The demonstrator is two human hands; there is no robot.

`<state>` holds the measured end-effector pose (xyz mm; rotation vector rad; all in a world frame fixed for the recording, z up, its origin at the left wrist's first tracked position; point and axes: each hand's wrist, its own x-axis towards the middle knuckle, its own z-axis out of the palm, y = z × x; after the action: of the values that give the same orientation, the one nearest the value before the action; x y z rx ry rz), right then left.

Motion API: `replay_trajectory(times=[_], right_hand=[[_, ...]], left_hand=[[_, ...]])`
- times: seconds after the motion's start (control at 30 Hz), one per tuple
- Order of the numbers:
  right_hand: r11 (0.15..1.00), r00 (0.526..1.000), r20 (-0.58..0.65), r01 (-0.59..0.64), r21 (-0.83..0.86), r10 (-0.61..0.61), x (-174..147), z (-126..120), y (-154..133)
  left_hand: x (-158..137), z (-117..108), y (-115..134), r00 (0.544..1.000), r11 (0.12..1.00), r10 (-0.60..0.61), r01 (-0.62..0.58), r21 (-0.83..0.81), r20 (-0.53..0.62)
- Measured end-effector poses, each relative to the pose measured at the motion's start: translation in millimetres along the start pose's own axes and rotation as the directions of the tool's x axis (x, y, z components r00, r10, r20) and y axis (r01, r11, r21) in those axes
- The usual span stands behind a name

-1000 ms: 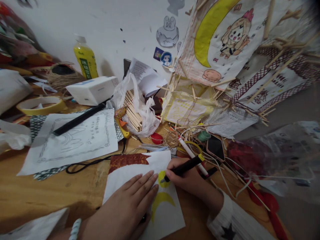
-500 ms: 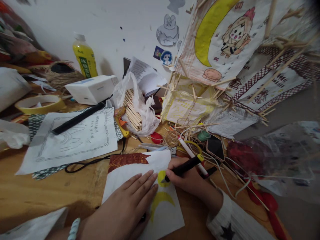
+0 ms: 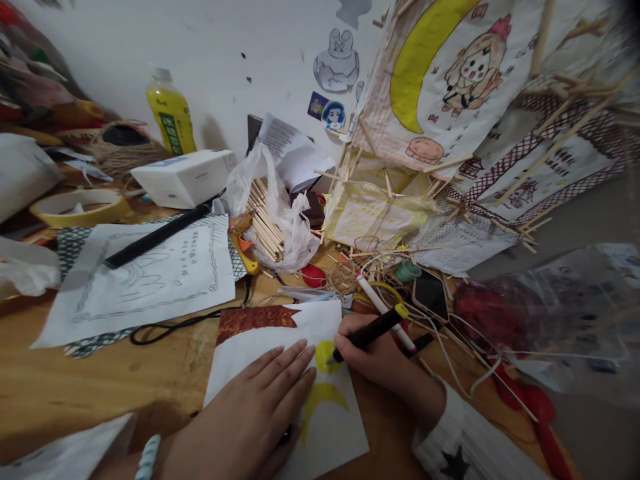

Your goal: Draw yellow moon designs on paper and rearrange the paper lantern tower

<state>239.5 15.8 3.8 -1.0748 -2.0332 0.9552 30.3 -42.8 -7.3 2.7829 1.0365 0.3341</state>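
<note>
A white sheet of paper (image 3: 330,427) lies on the wooden table, with a brown-red patterned shape at its top left, a yellow circle and a yellow crescent. My left hand (image 3: 255,407) rests flat across the paper, fingers stretched out, and hides part of it. Between the fingers of my right hand (image 3: 365,353) is a black marker (image 3: 375,332) with a yellow end. The marker's tip touches the yellow circle (image 3: 324,352) or hovers just over it; I cannot tell which. Something small and dark shows beneath my left hand.
Left of the paper lies a drawn sheet (image 3: 150,293) with a black pen (image 3: 157,237) on it. Behind are a plastic bag of sticks (image 3: 265,230), a white box (image 3: 185,177) and a yellow bottle (image 3: 170,117). Stick-framed paper lanterns (image 3: 380,213), cords and a phone (image 3: 430,293) crowd the right.
My right hand and the marker have shifted very slightly to the right over the yellow circle. The left hand stays in place on the paper.
</note>
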Motion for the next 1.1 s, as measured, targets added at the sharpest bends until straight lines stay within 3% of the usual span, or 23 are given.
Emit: replay_trajectory(times=[0.73, 1.1], right_hand=[[1.000, 1.000, 0.013, 0.006, -0.003, -0.006, 0.1, 0.0, -0.3], [1.000, 1.000, -0.003, -0.008, -0.029, 0.008, -0.8, -0.3, 0.3]], left_hand=[[0.3, 3.2, -2.6, 0.996, 0.992, 0.069, -0.063, 0.112, -0.051], [1.7, 9.5, -2.8, 0.996, 0.997, 0.061, -0.057, 0.057, -0.070]])
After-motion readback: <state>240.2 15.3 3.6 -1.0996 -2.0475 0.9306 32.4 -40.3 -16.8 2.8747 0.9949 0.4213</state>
